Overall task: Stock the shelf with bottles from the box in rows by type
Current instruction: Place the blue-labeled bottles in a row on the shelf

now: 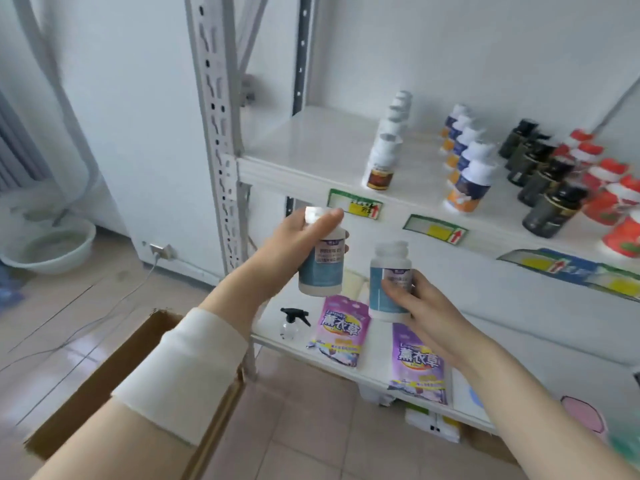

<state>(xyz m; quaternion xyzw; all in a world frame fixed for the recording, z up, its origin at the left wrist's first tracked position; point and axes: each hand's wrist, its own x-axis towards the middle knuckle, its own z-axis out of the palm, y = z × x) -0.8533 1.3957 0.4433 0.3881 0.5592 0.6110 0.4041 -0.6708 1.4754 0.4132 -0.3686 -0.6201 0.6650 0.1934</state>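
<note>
Basically: left hand [294, 237] clamps one blue-label bottle [322, 261], right hand [415, 303] clamps its twin [388, 285], both upright, below the upper shelf [311, 143]. Free spot sits up-left of the white-bottle row [388, 140]; left hand's nearer.

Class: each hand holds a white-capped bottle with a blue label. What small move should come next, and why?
Probably lift the left hand and stand its blue-label bottle on the bare left part of the white upper shelf. The four rows there hold other types, so this pair likely starts a new row.
</note>
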